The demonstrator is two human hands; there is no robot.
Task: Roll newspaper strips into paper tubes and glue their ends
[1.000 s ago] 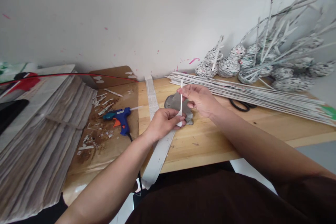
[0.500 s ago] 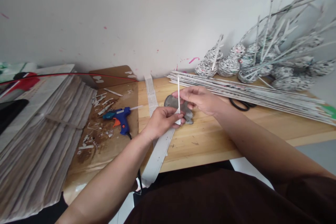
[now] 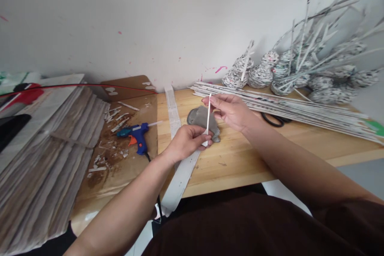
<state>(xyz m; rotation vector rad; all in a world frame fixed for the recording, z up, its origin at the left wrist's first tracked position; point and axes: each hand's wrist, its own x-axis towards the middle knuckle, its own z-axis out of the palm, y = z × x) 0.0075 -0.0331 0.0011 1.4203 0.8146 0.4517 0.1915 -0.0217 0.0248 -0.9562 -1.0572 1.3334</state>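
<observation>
A thin white paper stick (image 3: 209,115) stands nearly upright between my hands. My left hand (image 3: 188,142) pinches its lower end, where the paper widens. At the stick's top, my right hand (image 3: 230,110) holds the tip between thumb and fingers. Behind and below them, a grey cloth-like piece (image 3: 200,117) lies on the wooden table (image 3: 237,160). A long pale paper strip (image 3: 181,176) runs under my left hand to the table's front edge, and its far part reaches back towards the wall.
A blue glue gun (image 3: 138,136) lies on brown board among paper scraps. Stacked paper (image 3: 54,156) fills the left. Long paper sticks (image 3: 282,110), black scissor handles (image 3: 273,120) and several woven paper shapes (image 3: 260,75) are at the right.
My right hand has closed on the stick's top. The stick has shifted slightly right and now leans a little to the right.
</observation>
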